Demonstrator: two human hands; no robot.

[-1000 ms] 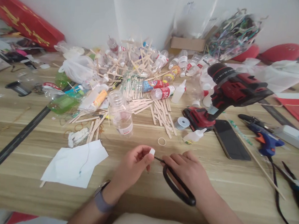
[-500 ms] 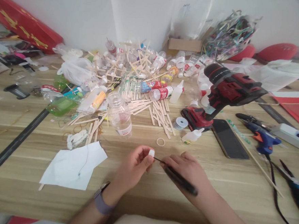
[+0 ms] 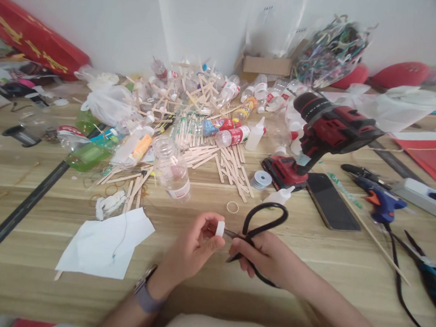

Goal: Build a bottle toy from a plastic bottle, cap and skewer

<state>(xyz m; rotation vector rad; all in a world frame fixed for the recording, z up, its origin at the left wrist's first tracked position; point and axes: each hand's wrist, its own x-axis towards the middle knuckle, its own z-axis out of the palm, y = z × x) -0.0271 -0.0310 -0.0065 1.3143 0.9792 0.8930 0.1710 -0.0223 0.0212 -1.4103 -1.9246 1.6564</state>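
Note:
Between the fingers of my left hand (image 3: 197, 242) is a small white bottle cap (image 3: 220, 229), its side turned toward my right. My right hand (image 3: 267, 256) grips a pair of black-handled scissors (image 3: 265, 217), one loop rising above the hand and the other below it. The blades are spread apart; one tip reaches the cap, though I cannot tell whether it has gone into it. A pale ring (image 3: 232, 207) lies on the table just beyond my hands. A clear plastic bottle (image 3: 172, 173) without a cap stands past my left hand.
A red cordless drill (image 3: 317, 135) stands at the right, beside a phone (image 3: 333, 201), a blue glue gun (image 3: 383, 202) and pliers (image 3: 427, 273). Wooden sticks (image 3: 232, 172) and plastic bottles pile up at the back. White paper (image 3: 102, 245) lies at the left.
My right hand has turned the scissors, so their loops and spread blades now show. The cap in my left hand has tilted slightly, and the view has shifted a little.

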